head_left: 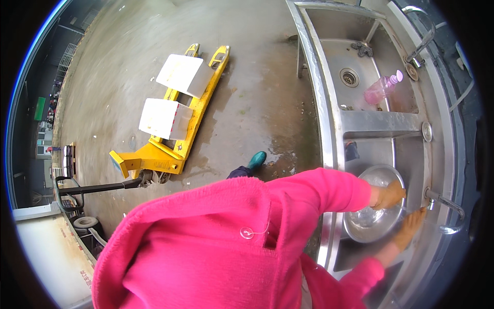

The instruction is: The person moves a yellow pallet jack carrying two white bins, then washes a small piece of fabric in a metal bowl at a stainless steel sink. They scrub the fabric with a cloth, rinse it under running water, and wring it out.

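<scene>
Both arms [332, 191] outstretched — left hand [389, 195] near right hand [409, 229] — grip unclear from here.

Faucet [445, 201] stands beside basin [356, 227]; divider [381, 122] parts the sinks [334, 49], passable above.

Your left hand [389, 195] over a metal bowl [360, 233], your right hand [410, 229] beside it, steel sink [381, 122], yellow pallet jack [158, 159]

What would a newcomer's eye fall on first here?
Probably the bright pink jacket across the lower middle. Next, the yellow pallet jack at upper left, bearing two white boxes; then, in the sink at right, the left hand over a round metal basin, the right hand beside it.
</scene>
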Demonstrator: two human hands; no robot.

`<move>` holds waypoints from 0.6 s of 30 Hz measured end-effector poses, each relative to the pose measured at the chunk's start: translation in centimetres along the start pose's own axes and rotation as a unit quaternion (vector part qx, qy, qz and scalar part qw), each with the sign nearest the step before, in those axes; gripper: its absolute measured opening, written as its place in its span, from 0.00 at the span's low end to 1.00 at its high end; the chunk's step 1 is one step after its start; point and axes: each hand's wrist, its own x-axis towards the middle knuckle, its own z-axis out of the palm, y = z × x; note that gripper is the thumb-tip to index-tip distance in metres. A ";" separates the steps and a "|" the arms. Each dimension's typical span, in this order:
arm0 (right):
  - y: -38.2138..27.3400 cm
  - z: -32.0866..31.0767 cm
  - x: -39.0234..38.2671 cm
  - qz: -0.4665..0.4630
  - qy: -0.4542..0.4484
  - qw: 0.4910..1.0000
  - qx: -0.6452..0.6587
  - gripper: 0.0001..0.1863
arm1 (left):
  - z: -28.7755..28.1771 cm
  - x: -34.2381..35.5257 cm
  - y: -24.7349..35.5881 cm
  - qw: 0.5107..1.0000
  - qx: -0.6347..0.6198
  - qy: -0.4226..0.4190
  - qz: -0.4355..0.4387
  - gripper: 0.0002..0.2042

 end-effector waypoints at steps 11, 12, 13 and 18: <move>-1.2 -3.4 1.7 0.127 -0.089 0.976 0.152 0.09 | -1.9 -3.2 3.9 0.807 -0.514 0.073 -0.280 0.09; -0.8 -3.1 1.5 0.131 -0.164 0.952 0.223 0.10 | -2.0 -3.3 3.7 0.808 -0.515 0.072 -0.276 0.08; 0.1 -2.6 1.1 0.168 -0.085 0.972 0.139 0.12 | -2.1 -3.4 3.3 0.810 -0.514 0.071 -0.273 0.07; 3.5 1.3 -2.9 0.293 0.068 0.860 -0.413 0.34 | -2.8 -2.8 0.9 0.974 -0.179 0.031 -0.133 0.04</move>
